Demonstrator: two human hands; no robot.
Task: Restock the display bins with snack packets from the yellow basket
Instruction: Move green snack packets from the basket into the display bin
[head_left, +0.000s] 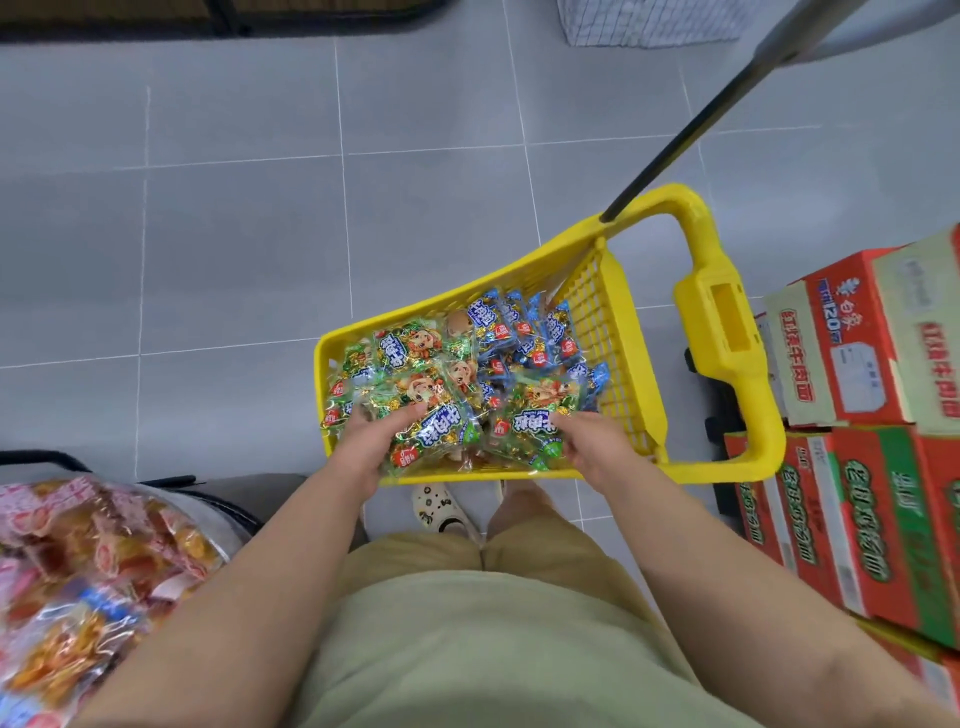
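Yellow basket (613, 322) sits on the floor at centre right of the head view. It is heaped with green packets (415, 358) on its left side and blue packets (524, 332) toward the upper right. Both hands reach in at its near edge. The left hand (371, 447) grips a green packet, thumb laid across the top and fingers (356, 415) curled down into the pile. The right hand (592, 447) grips another green packet just beside it, thumb on top; its other fingers are hidden beneath, so I cannot tell how far they curl.

This looks like the pick-up step: a handful is gathered, nothing lifted clear of the basket. A bin (228, 514) at lower left, holding orange and pink packets, seems the nearest target, though whether it takes these I cannot tell. The next move calls for a firm hold on the slippery wrappers, a lift over the rim, and a turn left. Cartons (857, 493) stand stacked at right.
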